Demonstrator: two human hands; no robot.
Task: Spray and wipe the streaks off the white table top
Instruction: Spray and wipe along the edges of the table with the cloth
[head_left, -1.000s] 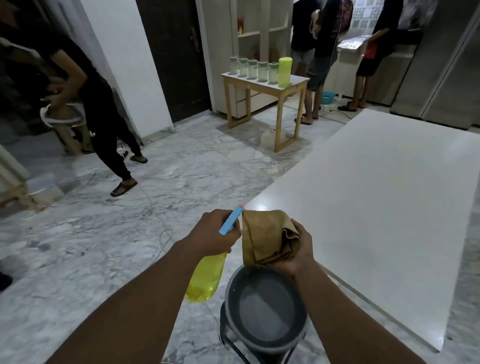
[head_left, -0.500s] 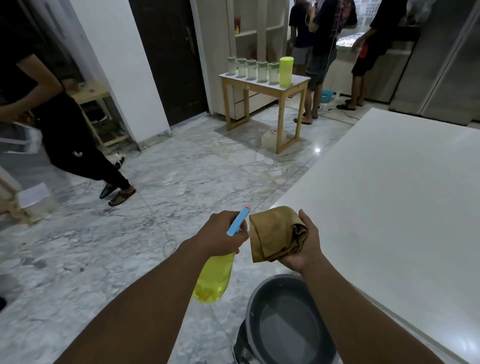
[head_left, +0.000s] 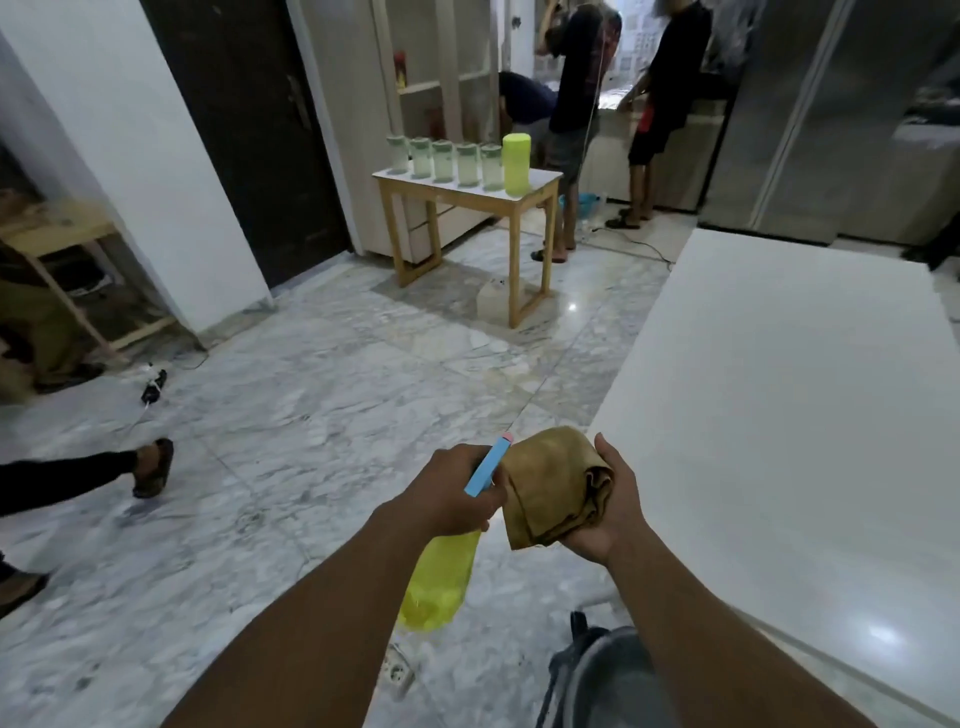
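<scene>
White table top — glossy, glare-spotted

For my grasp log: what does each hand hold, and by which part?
The left hand grips the spray bottle at its neck; the right hand holds the folded cloth by its bunched edge.

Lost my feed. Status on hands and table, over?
Left hand grips spray bottle; right hand holds brown cloth. White table top at right, untouched. Grey bucket on floor below.
</scene>
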